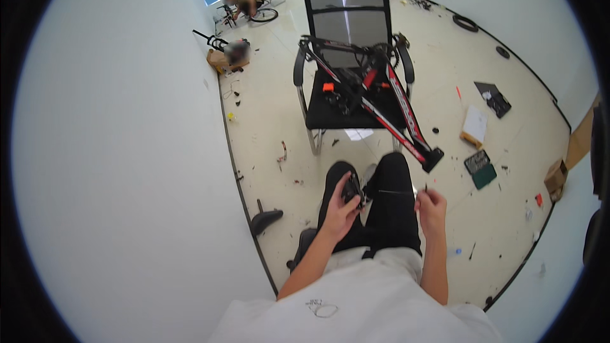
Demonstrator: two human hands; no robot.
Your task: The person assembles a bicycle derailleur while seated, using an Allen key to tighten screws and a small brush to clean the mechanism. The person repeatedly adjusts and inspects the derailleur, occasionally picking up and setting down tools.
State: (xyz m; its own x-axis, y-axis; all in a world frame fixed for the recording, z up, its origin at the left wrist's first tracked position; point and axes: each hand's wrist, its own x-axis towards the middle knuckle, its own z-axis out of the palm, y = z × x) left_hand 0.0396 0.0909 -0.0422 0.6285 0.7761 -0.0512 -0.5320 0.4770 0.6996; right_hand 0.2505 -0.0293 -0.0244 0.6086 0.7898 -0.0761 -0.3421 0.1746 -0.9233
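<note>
My left hand (341,211) is closed around a small black bicycle part (351,192) above my left thigh. Its exact kind is partly hidden by my fingers and thumb. Over my right thigh, my right hand (432,208) pinches a thin metal rod (395,192), which looks like a hex key. The rod points left toward the black part, and a gap separates the two. In front of my knees, a black, red and white bicycle frame (381,114) lies across a black office chair (346,16), its head tube end jutting past the seat's front right.
A saddle (265,221) lies on the floor at left. To the right are an open green tool case (481,170), a dark case (494,100), a cardboard box (556,176) and tyres (465,23). Far left, another person (244,3) crouches by a wheel (264,16).
</note>
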